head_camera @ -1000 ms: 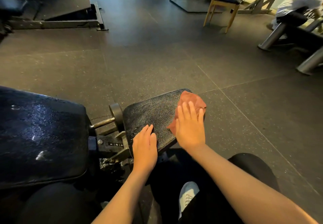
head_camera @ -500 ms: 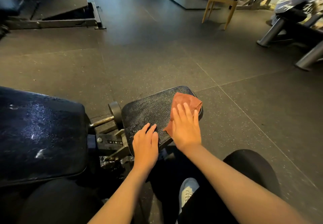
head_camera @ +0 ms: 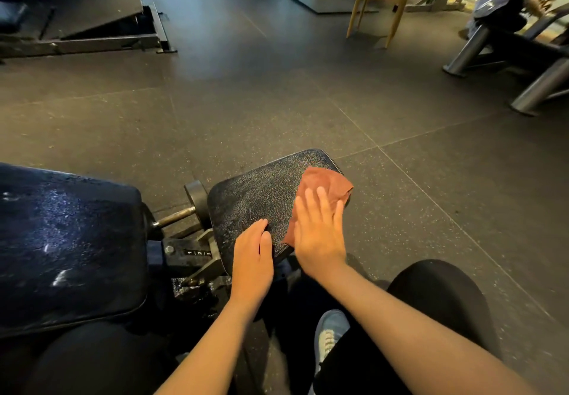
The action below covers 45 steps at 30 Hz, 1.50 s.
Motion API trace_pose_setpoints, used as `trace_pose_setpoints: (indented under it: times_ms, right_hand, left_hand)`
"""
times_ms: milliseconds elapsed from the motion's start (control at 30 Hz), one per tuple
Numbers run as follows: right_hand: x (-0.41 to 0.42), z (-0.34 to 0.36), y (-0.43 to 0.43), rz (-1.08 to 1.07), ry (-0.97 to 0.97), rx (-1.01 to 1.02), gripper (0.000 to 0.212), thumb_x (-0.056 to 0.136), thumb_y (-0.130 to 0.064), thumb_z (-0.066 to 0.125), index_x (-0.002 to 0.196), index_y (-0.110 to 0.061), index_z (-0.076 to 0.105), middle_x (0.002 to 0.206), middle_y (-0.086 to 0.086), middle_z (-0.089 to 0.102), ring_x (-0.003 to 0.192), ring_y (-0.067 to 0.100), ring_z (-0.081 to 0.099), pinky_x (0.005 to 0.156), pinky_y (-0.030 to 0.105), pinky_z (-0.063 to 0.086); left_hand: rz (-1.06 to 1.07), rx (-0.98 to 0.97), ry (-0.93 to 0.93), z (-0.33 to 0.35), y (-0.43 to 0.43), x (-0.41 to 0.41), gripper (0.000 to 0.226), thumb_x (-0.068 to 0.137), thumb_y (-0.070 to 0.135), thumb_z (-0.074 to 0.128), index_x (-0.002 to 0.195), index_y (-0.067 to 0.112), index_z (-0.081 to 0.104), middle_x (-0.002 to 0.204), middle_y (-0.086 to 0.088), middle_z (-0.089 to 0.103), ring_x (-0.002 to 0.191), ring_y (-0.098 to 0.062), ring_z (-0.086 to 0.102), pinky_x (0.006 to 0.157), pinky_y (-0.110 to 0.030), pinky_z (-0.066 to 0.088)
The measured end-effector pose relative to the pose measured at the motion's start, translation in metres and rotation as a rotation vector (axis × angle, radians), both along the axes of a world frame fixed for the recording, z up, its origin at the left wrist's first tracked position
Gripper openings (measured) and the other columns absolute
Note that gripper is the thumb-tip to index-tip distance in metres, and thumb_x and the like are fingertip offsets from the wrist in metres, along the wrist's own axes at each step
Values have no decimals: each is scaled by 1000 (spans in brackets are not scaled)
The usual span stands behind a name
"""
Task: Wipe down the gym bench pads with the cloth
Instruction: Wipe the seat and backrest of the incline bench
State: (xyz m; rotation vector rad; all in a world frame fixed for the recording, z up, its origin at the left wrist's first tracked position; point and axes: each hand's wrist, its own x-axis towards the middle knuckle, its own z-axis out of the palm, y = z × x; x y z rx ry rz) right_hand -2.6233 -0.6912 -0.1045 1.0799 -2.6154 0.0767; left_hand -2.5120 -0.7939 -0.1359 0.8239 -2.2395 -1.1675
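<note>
On the right edge of the small pad [head_camera: 261, 197], near its far right corner, the head view shows the rust-brown cloth [head_camera: 323, 180]. It lies crumpled, and one fold reaches a little past the edge. The right hand [head_camera: 318, 234] lies flat on the near part of the cloth. Its grip is apart: the fingers are straight and spread, and they press down rather than pinch. The left hand [head_camera: 252, 259] rests on the near edge of the same pad, also with the grip apart and the fingers straight, holding nothing.

The pad surface shines with a fine speckle. Whether this is spray or only the texture, I cannot tell.

The step in hand seems to be the wiping of this small pad. To do it well, I think the palm should stay flat with even pressure. The strokes should go from the right edge to the left edge and overlap each other. The left hand should brace the pad, because it sits on an adjustable bracket [head_camera: 198, 253]. This hand must later move, so that the cloth reaches the near strip under it.

The large pad [head_camera: 67, 240] on the left looks wet and probably comes next.
</note>
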Motion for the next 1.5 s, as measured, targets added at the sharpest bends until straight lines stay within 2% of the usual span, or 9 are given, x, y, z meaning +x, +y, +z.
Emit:
trace_pose_setpoints:
  times_ms: [200,400,533,767,933,1100,1200,1367,1500]
  right_hand:
    - [18,-18,4,376,-15,78,45,94,-26,50,137,-14,59,149,9,50,145,30,36,117,57,24]
    - [-8,16,8,59,-123,77,68,92,-33,15,154,-13,33,164,8,23,154,27,7,122,54,-3]
    - [28,-14,-5,279,-28,-26,50,95,-24,40,138,-4,57,148,16,49,145,33,36,117,60,23]
    - [39,-26,-16,537,-48,31,44,92,-30,46,128,-15,67,140,5,59,137,24,48,114,50,28]
    - [24,-4,-27,204,-122,137,56,95,-34,35,145,-12,50,155,8,42,148,26,30,122,54,16]
    - [56,-19,-47,450,-193,232,61,93,-34,26,143,-11,51,153,7,46,148,25,30,121,51,7]
    - [41,-8,-46,525,-223,295,54,102,-34,33,152,-17,35,163,1,25,153,20,9,122,48,0]
    - [30,-1,-51,227,-208,170,57,104,-36,28,157,-15,21,167,4,12,154,22,-4,122,51,-4]
    - [53,-9,-71,493,-456,97,56,103,-25,34,156,-8,24,165,10,16,154,23,3,123,47,-2]
  left_hand:
    - [51,-10,12,2,-3,2,47,102,31,34,135,11,60,139,-3,59,129,-18,49,110,-20,24]
    - [140,-23,-55,-6,-13,11,45,103,30,37,129,8,65,137,-6,61,132,-23,49,118,-36,28]
    - [139,39,-66,-8,-12,23,38,107,23,39,139,12,57,144,0,53,136,-14,42,112,-20,20]
    - [152,52,-37,-17,-18,32,34,106,20,44,134,11,61,139,-6,60,129,-21,52,115,-37,34]
    - [133,92,-68,-11,-17,36,40,107,27,38,143,17,53,146,5,51,136,-11,42,115,-25,26]
    - [123,125,-28,-17,-26,42,40,107,28,38,142,17,55,145,0,55,134,-14,47,118,-39,32]
    - [162,173,-47,-13,-30,44,39,108,27,38,143,18,53,147,1,53,134,-12,45,116,-30,30]
    - [160,163,-44,-11,-26,44,40,108,29,37,146,22,49,147,9,49,135,-3,39,110,-21,23]
    - [218,237,63,-11,-30,47,38,108,22,39,144,20,51,147,4,50,132,-2,42,112,-21,27]
